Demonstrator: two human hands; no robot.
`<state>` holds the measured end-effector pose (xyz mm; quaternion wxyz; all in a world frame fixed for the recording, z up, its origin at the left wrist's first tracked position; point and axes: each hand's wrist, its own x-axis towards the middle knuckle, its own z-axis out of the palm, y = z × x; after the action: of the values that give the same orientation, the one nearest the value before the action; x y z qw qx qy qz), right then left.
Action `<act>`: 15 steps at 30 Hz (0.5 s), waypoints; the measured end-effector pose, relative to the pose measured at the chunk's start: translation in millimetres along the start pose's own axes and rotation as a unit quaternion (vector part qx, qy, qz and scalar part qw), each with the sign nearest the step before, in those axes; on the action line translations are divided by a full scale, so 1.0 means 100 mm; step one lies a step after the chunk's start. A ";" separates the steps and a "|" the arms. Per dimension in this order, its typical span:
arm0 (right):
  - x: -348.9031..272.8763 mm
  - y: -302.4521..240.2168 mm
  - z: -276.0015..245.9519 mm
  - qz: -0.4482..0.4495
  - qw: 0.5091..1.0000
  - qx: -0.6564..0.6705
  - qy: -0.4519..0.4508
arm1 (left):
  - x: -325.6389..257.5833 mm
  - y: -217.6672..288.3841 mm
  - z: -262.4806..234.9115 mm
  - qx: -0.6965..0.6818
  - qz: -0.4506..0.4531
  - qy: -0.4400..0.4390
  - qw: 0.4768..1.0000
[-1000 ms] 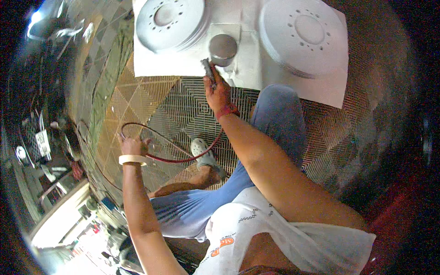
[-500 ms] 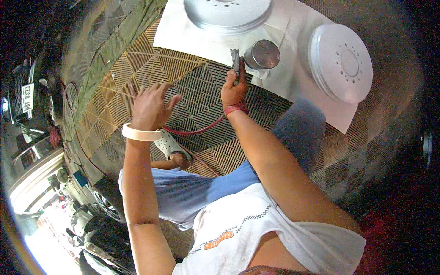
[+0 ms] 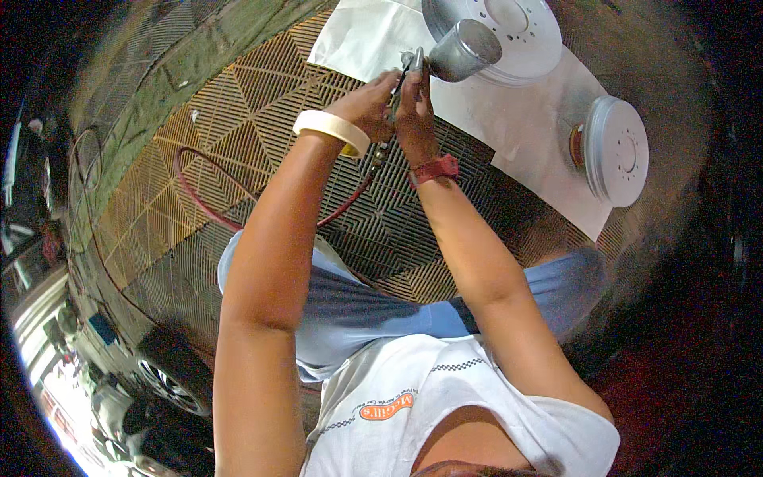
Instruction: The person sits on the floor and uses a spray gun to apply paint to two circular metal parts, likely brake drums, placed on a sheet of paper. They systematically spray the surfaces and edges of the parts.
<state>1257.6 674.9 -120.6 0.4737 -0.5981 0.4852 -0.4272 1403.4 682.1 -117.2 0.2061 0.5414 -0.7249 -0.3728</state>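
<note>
My right hand point(image 3: 415, 115) grips a metal spray gun point(image 3: 419, 62) by its handle, its round silver cup point(image 3: 467, 51) tilted out to the right. My left hand point(image 3: 367, 107) is closed against the gun's left side, its fingertips partly hidden there. From below the handle a red hose point(image 3: 350, 203) hangs by a metal fitting and loops to the left. Just beyond the cup lies a pale grey-painted brake drum point(image 3: 531, 40). A second drum point(image 3: 621, 151), also light grey, stands farther right on the white paper sheet point(image 3: 531, 131).
Slatted floor tiles point(image 3: 246, 111) spread under the paper. A cream ring-shaped band point(image 3: 332, 131) circles my left wrist, a red band point(image 3: 435, 170) my right. A small reddish-brown object point(image 3: 577, 145) sits beside the right drum. A car wheel point(image 3: 167, 385) shows at lower left.
My left hand has moved right and up from over the floor to the spray gun, closing on it. The gun and cup have risen slightly and tilted. My view has shifted.
</note>
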 end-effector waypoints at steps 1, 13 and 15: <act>0.14 0.15 -0.03 -0.108 0.978 -0.178 0.000 | 0.22 -0.17 0.07 -0.089 0.010 -0.018 0.996; -0.53 -2.50 -0.72 0.205 0.850 -0.453 -0.174 | 0.31 -0.18 -0.46 -0.324 -0.248 0.196 0.892; -0.83 -2.97 -0.95 0.143 0.825 -0.532 -0.122 | 0.31 -0.59 -0.60 -0.336 -0.234 0.178 0.895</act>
<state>1204.3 766.6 184.5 0.1931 -0.7288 0.6553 0.0464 1472.9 625.8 -127.6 0.4084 0.6509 -0.3600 -0.5291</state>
